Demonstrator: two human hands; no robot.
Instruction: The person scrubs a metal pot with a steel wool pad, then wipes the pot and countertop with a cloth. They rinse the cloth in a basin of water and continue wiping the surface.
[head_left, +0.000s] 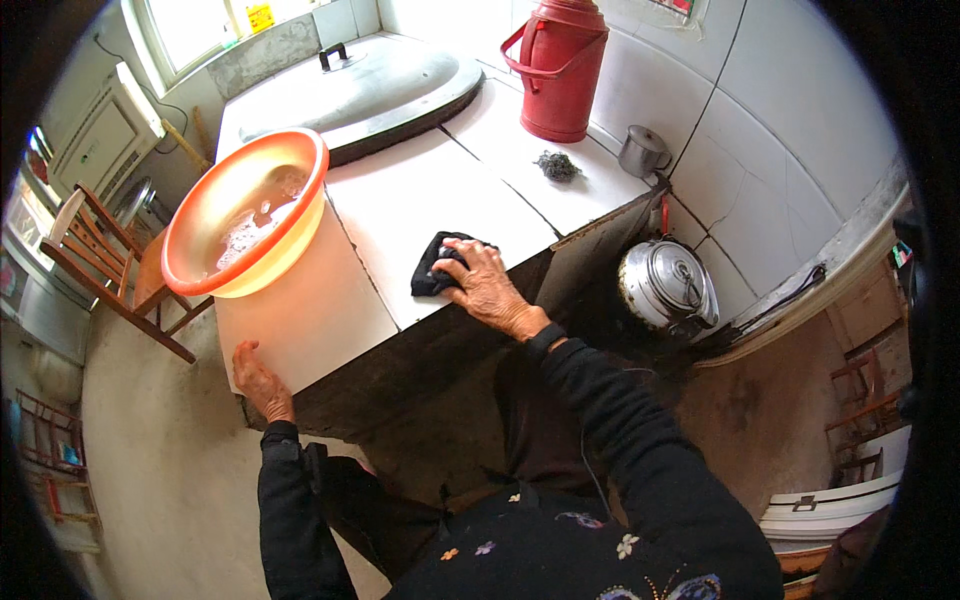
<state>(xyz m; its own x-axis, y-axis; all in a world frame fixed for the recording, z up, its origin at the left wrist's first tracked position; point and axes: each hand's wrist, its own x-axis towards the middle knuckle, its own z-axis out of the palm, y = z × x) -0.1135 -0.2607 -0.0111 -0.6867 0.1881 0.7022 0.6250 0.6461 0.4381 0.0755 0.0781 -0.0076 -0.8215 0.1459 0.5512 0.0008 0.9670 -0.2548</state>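
My right hand (487, 289) presses a folded black cloth (430, 274) against the white tiled stove top (442, 191), close to its front edge. The fingers are bent over the cloth and hide part of it. At the near left corner of the tiles rests my left hand (261, 382), holding nothing, its fingers a little apart. Between the two hands and farther back stands an orange and yellow plastic basin (289, 259), with sudsy water in it. A dark scouring pad (558, 166) lies on the tiles toward the right.
A large metal wok lid (375, 90) covers the back left of the stove. Along the wall stand a red thermos flask (562, 82) and a metal mug (643, 151). Lower right is an aluminium kettle (667, 281). A wooden chair (124, 262) stands left of the stove.
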